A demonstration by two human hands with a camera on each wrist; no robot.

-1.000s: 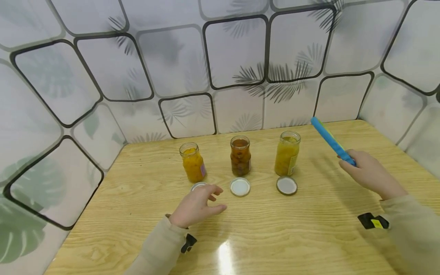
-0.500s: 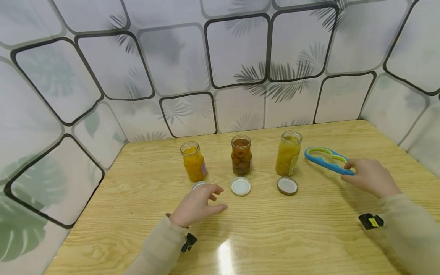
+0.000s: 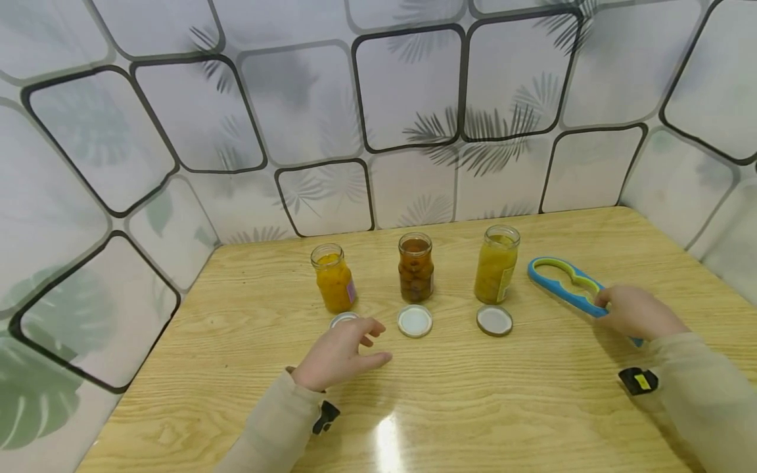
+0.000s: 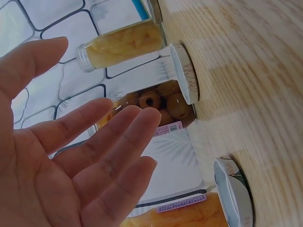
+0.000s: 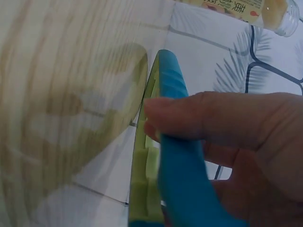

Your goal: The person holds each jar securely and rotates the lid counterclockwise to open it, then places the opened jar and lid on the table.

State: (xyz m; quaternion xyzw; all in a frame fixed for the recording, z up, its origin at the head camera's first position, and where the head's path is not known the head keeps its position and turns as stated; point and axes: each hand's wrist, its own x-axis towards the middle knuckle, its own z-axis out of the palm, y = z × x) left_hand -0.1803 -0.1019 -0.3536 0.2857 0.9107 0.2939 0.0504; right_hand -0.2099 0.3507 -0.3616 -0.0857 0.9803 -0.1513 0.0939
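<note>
My right hand pinches a blue and green jar opener at the table's right side. The right wrist view has the thumb and fingers on the blue body of the opener, which lies close over the wood. My left hand holds nothing; its fingers are relaxed and parted. Beyond it stand three uncapped glass jars: one of orange fruit, one of dark brown fruit and one of yellow fruit. A lid lies before the brown jar, another lid before the yellow one.
A third lid by the orange jar is partly hidden behind my left hand. The wooden table meets a wall with a leaf and square pattern at the back. Side walls rise at left and right.
My right hand has lowered the jar opener from a raised, edge-on tilt to lie nearly flat close over the table, turning it so its openings show. My left hand has stayed put.
</note>
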